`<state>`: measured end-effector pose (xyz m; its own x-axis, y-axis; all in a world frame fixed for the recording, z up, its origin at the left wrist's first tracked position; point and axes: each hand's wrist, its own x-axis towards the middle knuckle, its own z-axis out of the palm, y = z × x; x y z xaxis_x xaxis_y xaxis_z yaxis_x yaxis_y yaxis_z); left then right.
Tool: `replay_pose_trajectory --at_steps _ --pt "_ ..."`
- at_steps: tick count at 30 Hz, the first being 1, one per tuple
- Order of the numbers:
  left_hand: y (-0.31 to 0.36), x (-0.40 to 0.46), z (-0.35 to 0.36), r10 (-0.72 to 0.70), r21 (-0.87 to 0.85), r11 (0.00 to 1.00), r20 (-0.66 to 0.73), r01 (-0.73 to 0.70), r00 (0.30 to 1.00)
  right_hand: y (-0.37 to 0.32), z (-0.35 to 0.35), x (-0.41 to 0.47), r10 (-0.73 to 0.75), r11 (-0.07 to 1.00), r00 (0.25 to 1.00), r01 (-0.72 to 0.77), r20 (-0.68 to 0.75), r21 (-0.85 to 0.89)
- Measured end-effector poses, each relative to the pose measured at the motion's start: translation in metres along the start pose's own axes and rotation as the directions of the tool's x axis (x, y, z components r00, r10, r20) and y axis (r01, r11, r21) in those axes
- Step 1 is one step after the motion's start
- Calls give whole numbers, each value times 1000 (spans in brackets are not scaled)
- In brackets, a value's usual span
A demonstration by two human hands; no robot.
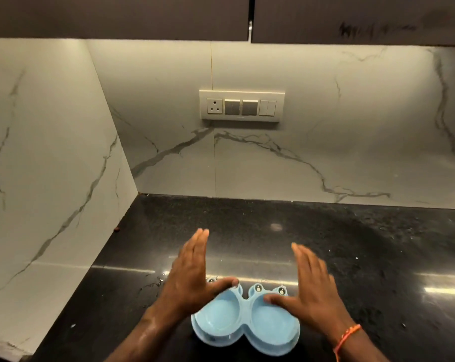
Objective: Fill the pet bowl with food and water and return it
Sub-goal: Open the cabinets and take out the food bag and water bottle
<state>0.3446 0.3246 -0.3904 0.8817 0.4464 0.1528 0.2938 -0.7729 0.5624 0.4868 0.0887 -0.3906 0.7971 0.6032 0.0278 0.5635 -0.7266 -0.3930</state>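
The pet bowl [246,322], a pale blue double dish, is found on the black counter [351,244] at six o'clock of the view. Both compartments appear empty. The left hand [192,278] and right hand [309,291] are held flat-fingered above its nine and three o'clock edges, gripping nothing, apparently positioned to flank it for lifting.

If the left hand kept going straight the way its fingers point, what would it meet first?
Probably nothing nearby: the left hand points over bare black speckled countertop toward the white marble backsplash; depth is unclear.
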Motion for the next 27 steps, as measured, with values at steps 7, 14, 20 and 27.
replay_pose_trajectory --at_steps 7,14,20,27 --pt "98 65 -118 367 212 926 -330 -311 869 -60 -147 57 -372 928 745 313 -553 -203" --pt "184 113 -212 525 393 843 -449 -367 723 -114 -273 84 -476 880 522 289 -708 -377" --pt "226 162 -248 695 650 672 -388 -355 605 -133 -320 128 -586 792 460 155 -667 -590" --pt "230 213 -243 824 881 439 -315 -179 471 -134 -318 174 -662 711 341 6 -667 -703"
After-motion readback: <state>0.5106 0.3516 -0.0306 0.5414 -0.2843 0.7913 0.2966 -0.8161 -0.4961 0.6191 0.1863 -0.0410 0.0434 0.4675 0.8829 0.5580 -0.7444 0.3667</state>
